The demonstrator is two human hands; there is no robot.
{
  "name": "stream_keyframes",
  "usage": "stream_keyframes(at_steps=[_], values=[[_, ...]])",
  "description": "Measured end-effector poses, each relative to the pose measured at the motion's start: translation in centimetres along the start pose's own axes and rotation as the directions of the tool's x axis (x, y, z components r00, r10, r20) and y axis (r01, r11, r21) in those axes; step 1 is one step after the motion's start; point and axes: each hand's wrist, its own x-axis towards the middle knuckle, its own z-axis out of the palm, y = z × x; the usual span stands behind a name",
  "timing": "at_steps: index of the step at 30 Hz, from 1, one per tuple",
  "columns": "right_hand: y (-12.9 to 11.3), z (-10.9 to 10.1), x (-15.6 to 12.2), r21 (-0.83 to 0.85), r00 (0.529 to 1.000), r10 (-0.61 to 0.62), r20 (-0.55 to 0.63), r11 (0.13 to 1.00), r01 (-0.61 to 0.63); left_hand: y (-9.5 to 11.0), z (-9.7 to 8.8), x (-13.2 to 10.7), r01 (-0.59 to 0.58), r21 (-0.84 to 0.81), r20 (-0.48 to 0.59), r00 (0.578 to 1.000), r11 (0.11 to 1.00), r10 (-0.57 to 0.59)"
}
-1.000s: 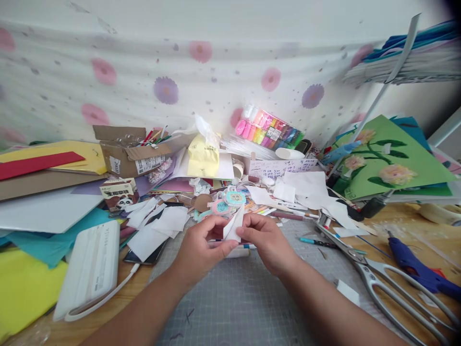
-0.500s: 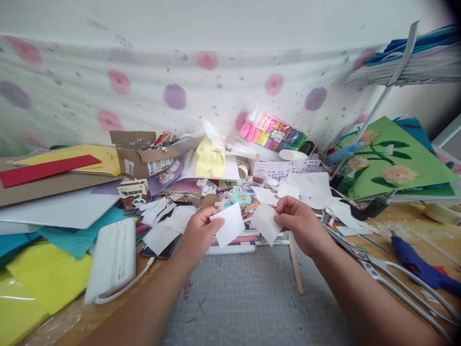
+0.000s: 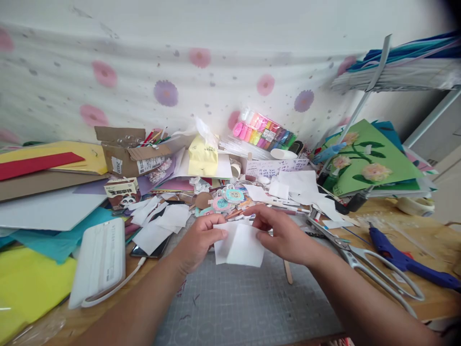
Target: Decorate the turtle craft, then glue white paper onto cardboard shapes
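Observation:
Over the grey cutting mat [image 3: 245, 302], both my hands hold white paper pieces [image 3: 239, 244] that overlap in front of me. My left hand [image 3: 196, 240] pinches the left piece at its upper edge with thumb and fingers. My right hand [image 3: 284, 233] pinches the top of the right piece, which lies over the left one. A wooden stick [image 3: 288, 271] lies on the mat just under my right wrist.
Large scissors [image 3: 363, 269] and a blue glue gun [image 3: 399, 257] lie to the right. A white power bank [image 3: 99, 262] with a cable sits left. Paper scraps, stickers, pens, a cardboard box [image 3: 131, 154], a yellow tissue pack [image 3: 202, 156] and coloured clay [image 3: 262, 132] crowd the back.
The one paper I held a second ago came apart into two pieces, one in each hand. Now my hands have brought the two pieces together again, overlapping, lower over the mat.

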Motion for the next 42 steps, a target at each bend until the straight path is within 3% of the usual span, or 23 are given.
stream_keyframes(at_steps=[6,11,17,20,23,28,31,36,40,42], values=[[1.0,1.1,0.4,-0.1,0.998,0.061,0.002,0.993,-0.061,-0.2,-0.1,0.1,0.004,-0.056,0.073,0.997,0.998,0.0],[1.3,1.1,0.3,-0.083,0.994,0.11,0.01,0.991,-0.109,-0.3,0.2,0.2,0.073,0.122,0.087,0.993,0.99,-0.083],[1.5,1.6,0.0,0.198,0.986,0.146,0.078,0.967,-0.159,-1.2,0.3,0.4,0.118,0.323,0.055,0.988,0.939,-0.143],[1.7,2.2,-0.1,0.16,0.959,0.256,0.121,0.948,-0.274,-1.4,0.5,0.4,0.098,0.349,0.049,0.991,0.932,-0.122],[2.6,0.5,0.3,0.036,0.939,0.322,0.122,0.944,-0.328,-1.3,0.8,0.4,0.125,0.332,0.063,0.986,0.935,-0.154],[6.6,-6.7,2.4,-0.24,0.907,0.418,0.047,0.886,-0.396,-1.3,0.6,0.8,0.149,0.351,0.014,0.986,0.924,-0.164],[9.5,-9.4,4.2,-0.426,0.885,0.464,0.018,0.805,-0.413,-1.5,0.4,0.9,0.13,0.376,0.03,0.988,0.918,-0.152],[11.3,-9.6,6.5,-0.607,0.924,0.375,-0.071,0.719,-0.338,-1.9,0.2,0.9,0.12,0.4,0.035,0.989,0.909,-0.146],[9.9,-8.9,7.7,-0.646,0.966,0.213,-0.145,0.72,-0.256,-1.7,0.4,0.6,0.171,0.495,0.023,0.978,0.852,-0.209],[8.9,-8.2,8.5,-0.639,0.977,0.161,-0.141,0.739,-0.214,-1.5,0.4,0.4,0.13,0.564,0.048,0.981,0.815,-0.189]])
